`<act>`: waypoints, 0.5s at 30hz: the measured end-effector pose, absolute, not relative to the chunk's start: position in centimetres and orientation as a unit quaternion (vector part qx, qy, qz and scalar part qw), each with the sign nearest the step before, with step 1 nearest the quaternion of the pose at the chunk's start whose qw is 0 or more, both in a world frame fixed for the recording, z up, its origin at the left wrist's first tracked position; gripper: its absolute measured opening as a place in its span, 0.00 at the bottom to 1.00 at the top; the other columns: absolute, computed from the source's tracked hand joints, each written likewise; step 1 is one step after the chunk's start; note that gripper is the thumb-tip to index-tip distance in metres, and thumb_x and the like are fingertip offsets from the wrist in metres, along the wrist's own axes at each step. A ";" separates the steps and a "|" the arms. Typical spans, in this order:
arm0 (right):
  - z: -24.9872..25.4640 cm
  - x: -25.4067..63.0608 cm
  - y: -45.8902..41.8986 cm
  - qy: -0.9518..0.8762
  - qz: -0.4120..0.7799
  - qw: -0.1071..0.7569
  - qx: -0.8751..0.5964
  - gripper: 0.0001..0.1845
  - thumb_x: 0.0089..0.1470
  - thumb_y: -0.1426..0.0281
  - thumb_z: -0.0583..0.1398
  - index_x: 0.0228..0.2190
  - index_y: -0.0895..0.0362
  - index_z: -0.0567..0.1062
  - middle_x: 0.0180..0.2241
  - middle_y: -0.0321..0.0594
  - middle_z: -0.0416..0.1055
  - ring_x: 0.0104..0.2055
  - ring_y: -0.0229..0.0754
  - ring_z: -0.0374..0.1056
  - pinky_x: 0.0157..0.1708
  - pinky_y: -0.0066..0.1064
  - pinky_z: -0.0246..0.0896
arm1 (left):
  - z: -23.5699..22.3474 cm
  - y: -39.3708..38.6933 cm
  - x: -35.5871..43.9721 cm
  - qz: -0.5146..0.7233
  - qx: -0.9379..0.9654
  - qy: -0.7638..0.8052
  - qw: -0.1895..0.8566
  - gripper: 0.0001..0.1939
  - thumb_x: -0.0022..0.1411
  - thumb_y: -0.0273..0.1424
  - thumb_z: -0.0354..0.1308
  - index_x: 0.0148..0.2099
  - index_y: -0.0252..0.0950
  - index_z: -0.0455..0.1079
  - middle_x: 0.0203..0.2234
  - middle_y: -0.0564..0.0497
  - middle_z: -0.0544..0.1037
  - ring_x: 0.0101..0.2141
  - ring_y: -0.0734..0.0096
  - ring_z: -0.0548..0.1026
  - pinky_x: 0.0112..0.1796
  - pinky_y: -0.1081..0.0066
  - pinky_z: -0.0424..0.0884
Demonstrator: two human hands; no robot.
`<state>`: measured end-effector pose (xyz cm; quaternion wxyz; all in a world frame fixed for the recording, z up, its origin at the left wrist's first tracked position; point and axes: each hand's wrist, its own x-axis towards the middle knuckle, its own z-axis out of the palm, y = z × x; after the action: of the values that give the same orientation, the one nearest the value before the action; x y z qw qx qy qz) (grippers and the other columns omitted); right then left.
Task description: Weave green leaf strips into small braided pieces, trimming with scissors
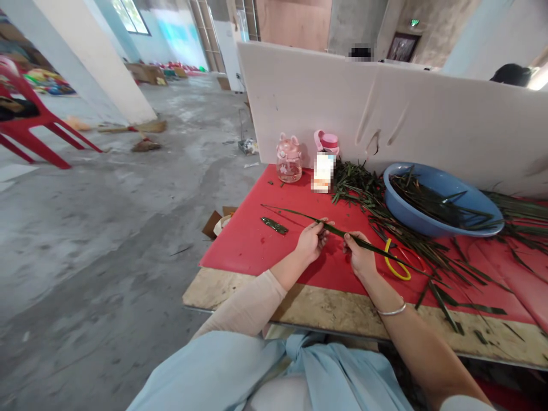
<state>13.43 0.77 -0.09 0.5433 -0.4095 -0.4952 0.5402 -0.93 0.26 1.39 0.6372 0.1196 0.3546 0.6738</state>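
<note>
A long, narrow green leaf strip (336,230) stretches between my hands above the red table cover. My left hand (311,240) pinches it near the middle, and its thin tip points away to the left. Just right of that, my right hand (359,251) grips the same strip with thumb and fingers; the rest trails past toward the lower right. Left of my hands lies a short, dark green woven piece (274,225). Scissors with yellow and red handles (397,268) rest beside my right hand, their blades partly hidden among leaves.
A blue basin (445,225) holds leaf strips, with a pile of cut leaves (359,181) around it. A pink-topped bottle (289,162) and a pink-lidded cup (329,141) stand before a white board (312,97). The wooden table edge (334,305) is near my body; a red chair (34,123) stands left.
</note>
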 end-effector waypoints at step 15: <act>0.5 13.7 0.8 -0.400 0.614 0.562 -0.383 0.17 0.41 0.59 0.67 0.27 0.54 0.68 0.19 0.29 0.67 0.22 0.35 0.65 0.18 0.24 0.58 | 1.6 0.4 -1.0 0.683 0.119 0.355 0.627 0.07 0.60 0.23 0.51 0.38 0.34 0.70 0.33 0.45 0.79 0.31 0.73 0.77 0.33 0.74 0.73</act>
<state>13.67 0.82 0.47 0.5621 -0.3830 -0.4001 0.6142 -0.97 0.43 1.63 0.6269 0.1189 0.3554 0.6830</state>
